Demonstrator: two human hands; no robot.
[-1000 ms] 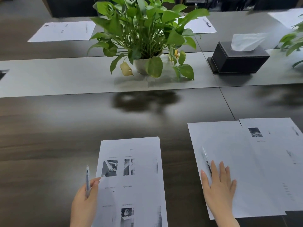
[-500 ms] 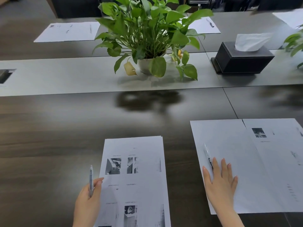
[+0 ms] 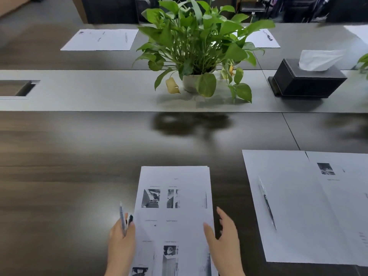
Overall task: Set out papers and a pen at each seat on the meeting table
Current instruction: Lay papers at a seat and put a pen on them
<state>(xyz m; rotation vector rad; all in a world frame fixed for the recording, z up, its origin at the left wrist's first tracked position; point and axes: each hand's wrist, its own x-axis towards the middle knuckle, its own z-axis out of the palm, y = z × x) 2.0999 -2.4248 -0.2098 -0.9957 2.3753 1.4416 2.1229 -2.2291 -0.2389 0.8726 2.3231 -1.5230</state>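
Dark table (image 3: 79,156), papers (image 3: 294,206), plant (image 3: 195,46), tissue box (image 3: 306,80)

A broad stretch of bare dark table (image 3: 65,156) is left open ahead and to the left. The right side is covered by laid sheets (image 3: 302,206) bearing a pen (image 3: 266,203). Reach across the middle strip is blocked by a potted plant (image 3: 197,48) and a tissue box (image 3: 307,77).
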